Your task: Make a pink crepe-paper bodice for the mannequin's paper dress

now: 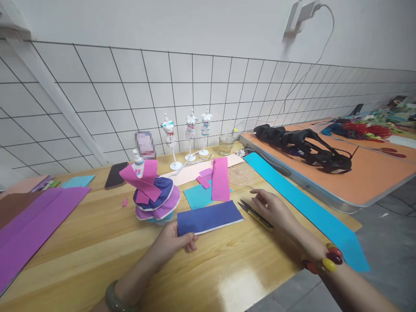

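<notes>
A folded dark blue crepe paper strip (pixel 209 218) with a white lower edge is pinched at its left end between the thumb and fingers of my left hand (pixel 177 238). My right hand (pixel 269 206) hovers at a pair of yellow-and-black thread snips (pixel 258 216), its fingers loosely bent and apart, holding nothing that shows. The snips' blades point toward the blue strip. Left of the strip stands a small dress form (pixel 138 170) in a pink crossed top and a layered blue and purple skirt (pixel 159 199). Pink paper (pixel 221 180) and a teal sheet (pixel 196 195) lie behind the strip.
Three small white dress forms (pixel 190 130) stand by the wall with a glass cup (pixel 226 144). A phone (pixel 116 175) and purple paper (pixel 42 229) lie left. Rightward are a long bright blue strip (pixel 302 203) and an orange-topped table (pixel 367 173) bearing a black strapped object (pixel 302 147).
</notes>
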Demonstrator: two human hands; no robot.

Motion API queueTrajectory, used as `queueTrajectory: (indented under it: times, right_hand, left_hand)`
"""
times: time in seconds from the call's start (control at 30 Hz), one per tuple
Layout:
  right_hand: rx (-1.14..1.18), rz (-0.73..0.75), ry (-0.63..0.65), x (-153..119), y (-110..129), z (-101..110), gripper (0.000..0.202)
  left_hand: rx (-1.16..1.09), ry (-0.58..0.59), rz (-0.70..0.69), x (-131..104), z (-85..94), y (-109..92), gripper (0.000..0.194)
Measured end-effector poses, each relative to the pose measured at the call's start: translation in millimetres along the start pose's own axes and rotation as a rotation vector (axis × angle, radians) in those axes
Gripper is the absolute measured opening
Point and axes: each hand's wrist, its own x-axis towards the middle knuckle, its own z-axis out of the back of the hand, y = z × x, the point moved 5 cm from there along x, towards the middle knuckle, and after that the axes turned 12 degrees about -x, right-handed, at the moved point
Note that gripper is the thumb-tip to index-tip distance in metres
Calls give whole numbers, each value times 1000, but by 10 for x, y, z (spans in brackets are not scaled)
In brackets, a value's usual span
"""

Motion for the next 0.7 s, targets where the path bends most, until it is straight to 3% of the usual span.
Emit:
queueTrajectory:
  times: [0.3, 0.7]
  right_hand:
    - [53, -44, 6, 7, -12, 57, 23]
    - [111, -163, 62, -26, -288, -132, 39]
  left_hand:
    - [-22, -21, -2, -8, -29, -31, 25]
    - [-16, -18, -20, -63, -68, -78, 21]
